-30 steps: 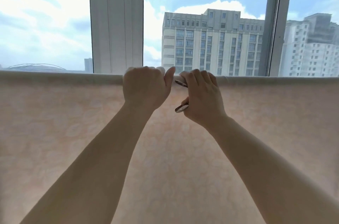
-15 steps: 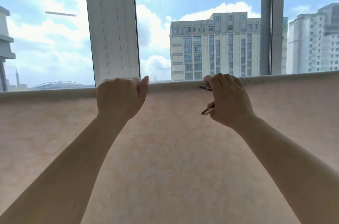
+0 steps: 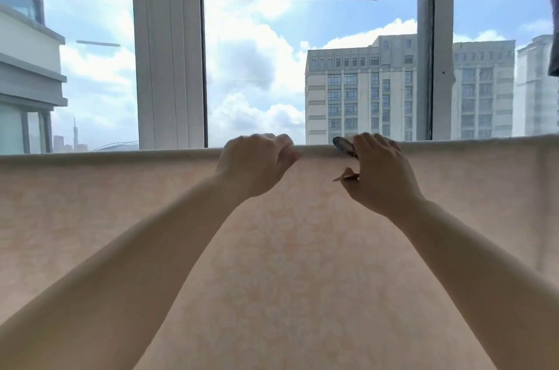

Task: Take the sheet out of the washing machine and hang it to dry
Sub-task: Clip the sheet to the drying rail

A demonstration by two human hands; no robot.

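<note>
1. Background across upper half of frame: large window with white frame posts (image 3: 168,67), cloudy blue sky, tall pale apartment building (image 3: 360,88) at centre right beyond the glass.
2. Sheet (image 3: 287,263): pale peach with faint floral pattern, draped over a horizontal line or rail hidden beneath its fold; top fold runs full width at mid-height, cloth hangs flat and fills lower half of frame.
3. Left hand (image 3: 252,165): centre of frame, closed into a loose fist over the top fold, fingers curled together over the edge, thumb pressed against the cloth on the near side. Gripping the sheet.
4. Right hand (image 3: 382,176): just right of centre, near the left hand but apart from it, fingers curled together and resting on the top fold.
5. Metal clip (image 3: 344,147): pinched in the right hand; one shiny end showing above the fold at the fingertips, the other end projecting left below, near the thumb. Whether clamped onto the cloth: cannot tell.
6. Both forearms bare, rising from lower corners toward centre.
7. Dark item (image 3: 554,36) at right edge, upper frame; too little in view to identify.
</note>
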